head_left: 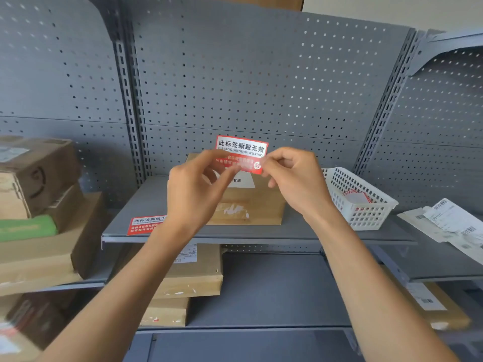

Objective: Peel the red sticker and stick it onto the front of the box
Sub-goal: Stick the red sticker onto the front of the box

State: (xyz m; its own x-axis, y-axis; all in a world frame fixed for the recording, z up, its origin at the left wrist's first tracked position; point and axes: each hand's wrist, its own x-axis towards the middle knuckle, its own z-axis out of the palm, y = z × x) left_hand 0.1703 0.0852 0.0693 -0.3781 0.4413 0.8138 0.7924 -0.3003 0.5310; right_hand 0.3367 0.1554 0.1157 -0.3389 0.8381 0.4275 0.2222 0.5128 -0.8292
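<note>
Above the middle shelf [261,231], in front of the pegboard back panel [261,82], I hold the red sticker [241,148] between both hands. My left hand [193,186] is loosely curled, and its fingers [224,176] reach up to the sticker's lower left portion; motion blur there prevents me from telling whether they pinch the sticker or its backing. My right hand [292,176] is closed into a pinch on the sticker's lower right corner. The sticker is upright, printed face toward me, raised clear of the shelf and directly in front of the box.

The box [251,202] sits on the shelf just behind my hands, its front face toward me. That front face carries torn tape residue but no red sticker. A white label [243,182] lies on the box top.

Status, as I judge it:
- Sticker picked up: done.
- Peeling: in progress or just starting. I cannot confirm any separation from the backing.
- Application to the box front: not yet done.

A second red label [146,224] lies flat at the shelf's front edge, left of the box. A white basket [366,215] to the right of the box holds what appears to be more stickers.

Remaining work: complete the peel, lower the sticker to the front face, press flat.
</note>
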